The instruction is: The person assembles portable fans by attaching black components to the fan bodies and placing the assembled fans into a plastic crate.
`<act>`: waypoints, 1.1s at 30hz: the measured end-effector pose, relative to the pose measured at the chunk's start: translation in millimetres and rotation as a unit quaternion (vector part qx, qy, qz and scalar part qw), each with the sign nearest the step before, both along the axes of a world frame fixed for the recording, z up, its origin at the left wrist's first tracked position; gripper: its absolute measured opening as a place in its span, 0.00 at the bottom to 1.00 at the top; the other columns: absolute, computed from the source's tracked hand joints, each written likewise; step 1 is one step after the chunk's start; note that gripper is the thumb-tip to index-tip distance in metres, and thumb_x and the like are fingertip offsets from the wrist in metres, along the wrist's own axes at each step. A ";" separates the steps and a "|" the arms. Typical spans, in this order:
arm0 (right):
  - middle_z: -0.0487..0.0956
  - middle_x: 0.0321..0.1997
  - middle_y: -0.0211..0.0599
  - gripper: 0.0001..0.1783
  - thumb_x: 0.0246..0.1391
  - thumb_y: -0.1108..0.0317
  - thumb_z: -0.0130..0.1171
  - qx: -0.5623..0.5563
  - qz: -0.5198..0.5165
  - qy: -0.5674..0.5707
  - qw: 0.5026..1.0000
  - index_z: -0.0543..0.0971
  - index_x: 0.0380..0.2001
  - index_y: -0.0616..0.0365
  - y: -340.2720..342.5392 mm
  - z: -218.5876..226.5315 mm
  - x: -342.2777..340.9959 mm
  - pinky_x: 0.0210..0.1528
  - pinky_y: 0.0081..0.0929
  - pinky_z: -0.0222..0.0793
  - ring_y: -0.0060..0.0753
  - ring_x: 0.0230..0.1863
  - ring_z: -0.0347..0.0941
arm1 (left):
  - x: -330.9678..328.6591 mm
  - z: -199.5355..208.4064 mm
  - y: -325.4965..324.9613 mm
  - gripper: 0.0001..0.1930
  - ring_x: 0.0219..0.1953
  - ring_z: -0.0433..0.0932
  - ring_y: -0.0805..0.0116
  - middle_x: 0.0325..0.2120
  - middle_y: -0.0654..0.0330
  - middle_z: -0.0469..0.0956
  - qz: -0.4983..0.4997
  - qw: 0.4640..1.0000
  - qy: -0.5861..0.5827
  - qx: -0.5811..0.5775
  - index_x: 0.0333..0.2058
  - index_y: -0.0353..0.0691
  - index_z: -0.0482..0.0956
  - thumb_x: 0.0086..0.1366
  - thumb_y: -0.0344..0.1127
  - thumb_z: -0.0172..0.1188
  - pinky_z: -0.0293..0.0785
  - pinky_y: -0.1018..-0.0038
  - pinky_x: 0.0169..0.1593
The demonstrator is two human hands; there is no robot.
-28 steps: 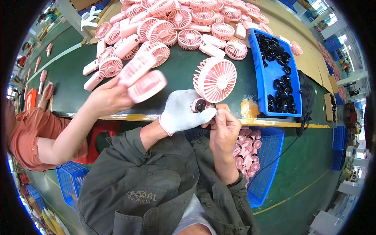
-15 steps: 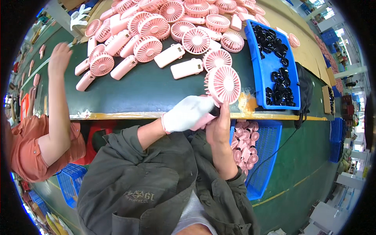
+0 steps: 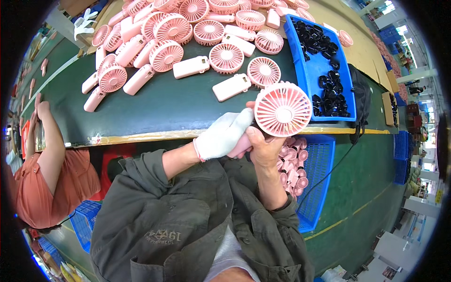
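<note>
A pink handheld fan [image 3: 283, 112] is held in front of my body at the table edge, its round grille facing up toward me. My left hand [image 3: 223, 135], in a white glove, wraps around the pink handle. My bare right hand [image 3: 267, 149] grips around the neck, below the grille. A bit of black shows between the hands at the neck; its shape is mostly hidden. Just beyond the grille, another pink fan [image 3: 264, 72] and a pink handle body [image 3: 231, 88] lie on the dark green table [image 3: 159, 110].
Many pink fans [image 3: 172, 28] are heaped at the back. A blue tray [image 3: 307, 89] of black parts stands right, by a black bag [image 3: 361, 96]. Below the edge, a blue crate [image 3: 324, 164] holds more fans. A co-worker [image 3: 56, 183] in orange works at left.
The fan head has moved right and nearer, its grille now facing me more fully. My right fingers have shifted to the neck. The co-worker's raised arm has come down to the left.
</note>
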State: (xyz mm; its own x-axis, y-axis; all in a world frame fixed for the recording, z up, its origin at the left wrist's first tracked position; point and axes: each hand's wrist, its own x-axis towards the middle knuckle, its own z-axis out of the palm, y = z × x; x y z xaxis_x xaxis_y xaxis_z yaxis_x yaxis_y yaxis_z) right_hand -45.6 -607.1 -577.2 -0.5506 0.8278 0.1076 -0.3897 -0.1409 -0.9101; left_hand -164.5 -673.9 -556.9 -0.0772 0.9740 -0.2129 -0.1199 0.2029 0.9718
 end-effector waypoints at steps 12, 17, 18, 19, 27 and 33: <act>0.70 0.58 0.46 0.49 0.42 0.24 0.55 -0.004 0.170 0.229 0.959 0.72 0.57 0.50 27.8 -45.8 -6.6 0.59 0.54 0.66 0.51 0.65 0.59 | 30.7 -13.8 12.7 0.25 0.34 0.81 0.53 0.30 0.53 0.79 0.179 0.927 0.299 0.141 0.42 0.39 0.73 0.51 0.50 0.67 0.78 0.62 0.35; 0.70 0.59 0.49 0.34 0.51 0.38 0.58 -0.020 0.156 0.272 0.949 0.75 0.51 0.52 31.9 -47.4 1.6 0.63 0.57 0.60 0.53 0.67 0.57 | 37.8 -18.4 14.4 0.28 0.37 0.81 0.51 0.35 0.52 0.78 0.160 0.896 0.367 0.194 0.44 0.40 0.73 0.46 0.46 0.71 0.77 0.63 0.39; 0.71 0.58 0.48 0.28 0.53 0.44 0.60 0.019 0.154 0.285 0.946 0.76 0.50 0.52 37.0 -53.1 7.8 0.64 0.58 0.58 0.54 0.67 0.56 | 39.6 -18.0 14.3 0.30 0.38 0.81 0.51 0.36 0.51 0.78 0.157 0.890 0.369 0.216 0.44 0.39 0.74 0.43 0.42 0.74 0.77 0.64 0.40; 0.73 0.54 0.47 0.21 0.53 0.56 0.60 0.029 0.149 0.293 0.944 0.75 0.48 0.52 41.1 -57.4 16.6 0.67 0.59 0.53 0.58 0.67 0.55 | 40.2 -11.8 17.3 0.32 0.39 0.80 0.51 0.37 0.51 0.77 0.134 0.874 0.398 0.246 0.45 0.39 0.73 0.40 0.40 0.75 0.77 0.64 0.41; 0.73 0.32 0.34 0.14 0.53 0.60 0.63 -0.060 -0.107 0.122 0.985 0.72 0.40 0.50 43.9 -108.6 140.9 0.50 0.40 0.67 0.39 0.42 0.71 | -29.6 -17.0 34.2 0.31 0.48 0.75 0.52 0.44 0.50 0.75 0.179 0.768 0.590 0.171 0.49 0.38 0.74 0.47 0.46 0.70 0.74 0.63 0.49; 0.74 0.28 0.27 0.13 0.56 0.52 0.62 -0.354 -0.207 0.157 0.898 0.75 0.35 0.46 51.6 -239.0 234.0 0.32 0.30 0.70 0.28 0.27 0.70 | -56.4 -20.4 70.2 0.20 0.35 0.80 0.51 0.27 0.49 0.79 0.086 0.805 0.587 -0.011 0.34 0.37 0.77 0.53 0.50 0.63 0.74 0.59 0.40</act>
State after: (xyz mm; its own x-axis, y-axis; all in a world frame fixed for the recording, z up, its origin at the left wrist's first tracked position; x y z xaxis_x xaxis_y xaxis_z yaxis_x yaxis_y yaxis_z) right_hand 188.4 -555.5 -816.3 -0.2135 0.8769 -0.4306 -0.7641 -0.4246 -0.4857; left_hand -220.9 -603.7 -577.3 -0.3713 0.9244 0.0878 0.8504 0.3005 0.4319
